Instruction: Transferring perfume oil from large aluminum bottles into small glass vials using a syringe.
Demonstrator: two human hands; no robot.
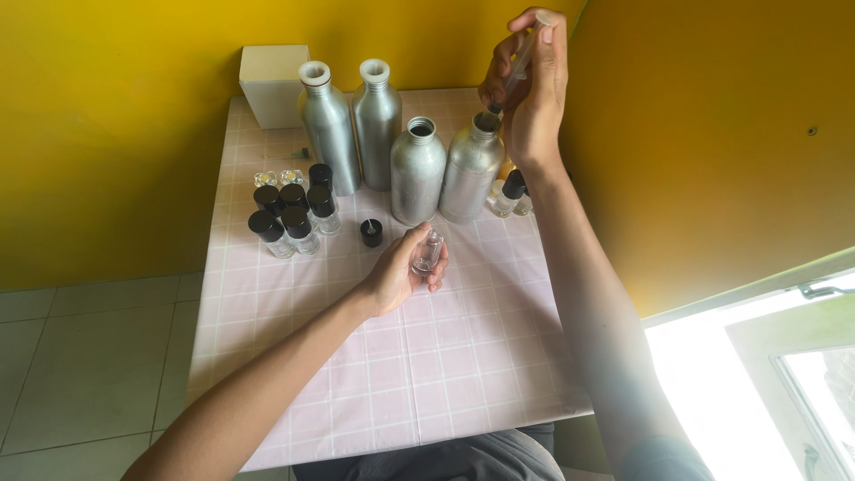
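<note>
Four tall silver metal bottles (pixel 398 147) were lined up along the far edge of the table (pixel 427 374), two with white collars at the neck and two with bare open mouths. Five small clear vials with black caps (pixel 292 214) were grouped near the far left corner, with two small clear stoppers (pixel 278 178) just behind them. A single loose black cap (pixel 371 232) was set in front of the third metal bottle. One plain white box (pixel 272 85) was placed at the far left corner against the yellow wall. Further capped vials (pixel 510 193) were crowded at the far right edge, partly hidden behind the right forearm, so their number could not be told. The left hand (pixel 401 272) was closed around a small clear glass bottle (pixel 427 252), held uncapped just above the middle of the table. The right hand (pixel 527 85) was pinched on a slim clear syringe-like dropper (pixel 527 52), raised over the mouth of the rightmost metal bottle (pixel 472 169); its lower tip was hard to make out. The table was covered with a pink checked cloth.
</note>
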